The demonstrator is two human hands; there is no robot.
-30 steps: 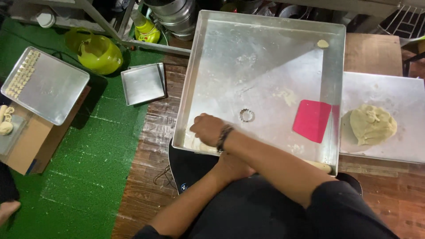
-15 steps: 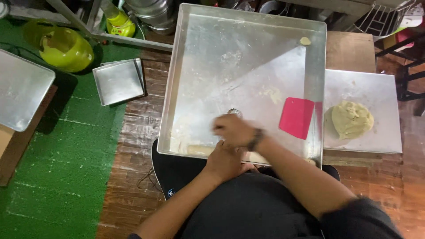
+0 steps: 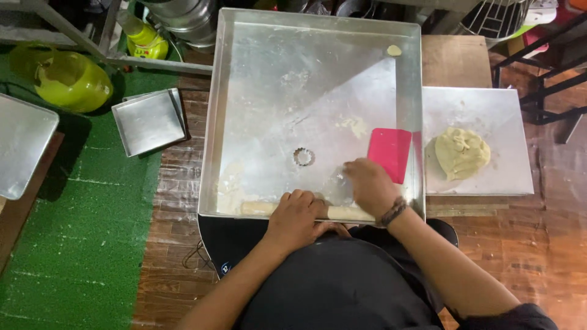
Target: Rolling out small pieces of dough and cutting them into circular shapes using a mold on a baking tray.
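At the far left edge a flat metal tray (image 3: 24,146) lies partly out of frame on the green mat (image 3: 79,244). Above it sits a yellow-green plastic container (image 3: 70,79). Just right of that, a small square metal tray (image 3: 150,121) rests where mat meets wooden floor (image 3: 177,201), near but not touching the big pan.

The large square metal pan (image 3: 275,79) fills the middle, its raised rim running all round. Most of its floured bottom is bare, with open room toward the far rim and the left wall. A fluted ring cutter (image 3: 303,157) stands alone near the middle. Along the near rim lies a pale wooden rolling pin (image 3: 257,208), close against the wall.

The left hand (image 3: 298,219) lies over the pin at the near rim, fingers curled down around it. The right hand (image 3: 370,186), with a dark wristband, is palm-down on the pan bottom just beyond the pin, fingers together and flat; whether it grips anything I cannot tell. Its fingertips are just beside the red plastic scraper (image 3: 389,153), which lies near the right wall. A small dough scrap (image 3: 394,50) sits in the far right corner.

Right of the pan, a flat metal sheet (image 3: 489,110) carries a lump of pale dough (image 3: 461,151), its near and far parts bare.
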